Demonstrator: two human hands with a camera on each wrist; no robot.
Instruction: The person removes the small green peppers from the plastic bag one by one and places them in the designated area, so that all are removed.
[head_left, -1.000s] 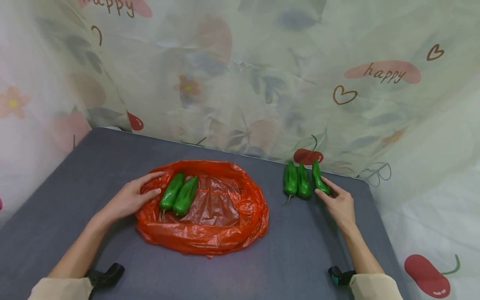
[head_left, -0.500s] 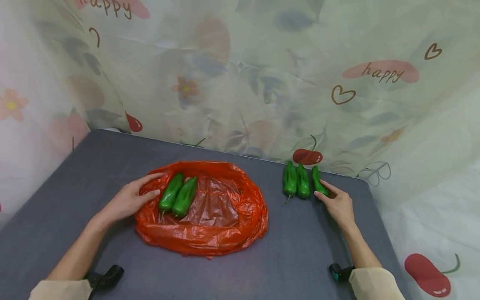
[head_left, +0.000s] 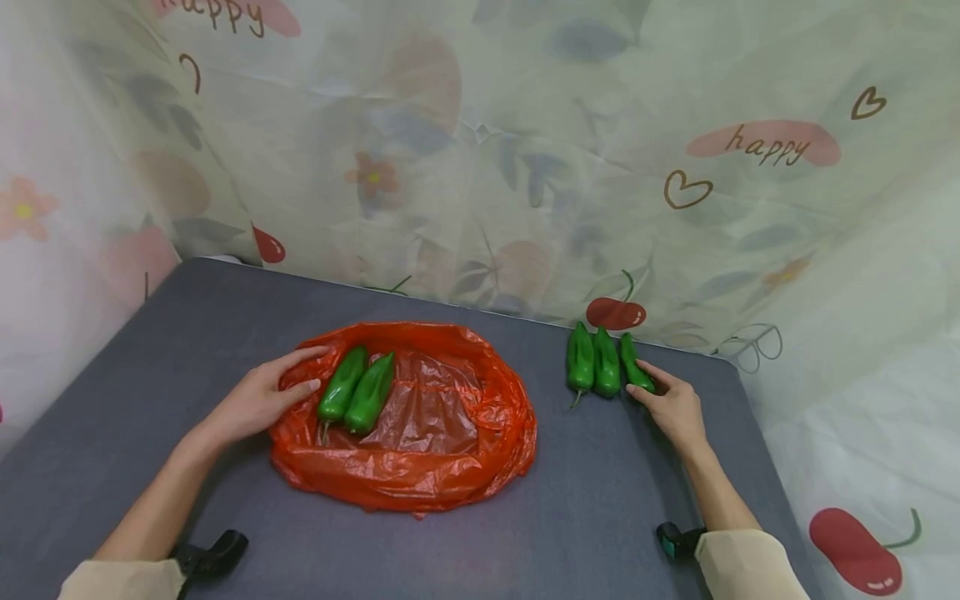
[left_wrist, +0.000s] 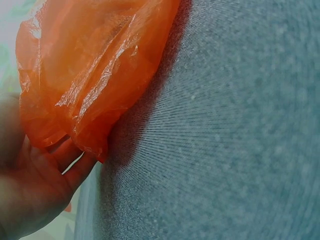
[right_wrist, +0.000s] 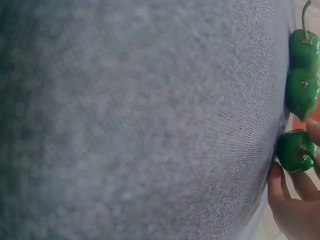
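Note:
A red plastic bag [head_left: 420, 479] lies with its mouth spread wide and rim rolled. Inside it, on the left, two green peppers [head_left: 370, 396] rest side by side. My left hand [head_left: 258, 398] holds the bag's left rim, and in the left wrist view its fingers [left_wrist: 82, 167] reach behind the orange-looking plastic. To the right of the bag, my right hand [head_left: 677, 414] pinches a green pepper [head_left: 630, 360] between thumb and fingers. Just left of that pepper, two more green peppers [head_left: 580, 358] lie next to each other; the right wrist view shows their stem ends.
Everything lies on a dark grey tabletop [head_left: 487, 550]. A printed curtain [head_left: 480, 167] hangs along the table's back edge and both sides. Each wrist wears a black camera mount [head_left: 213, 552].
My right hand has drawn the held pepper slightly left and nearer to me, closer to the two beside it. The left hand and the bag have stayed in place.

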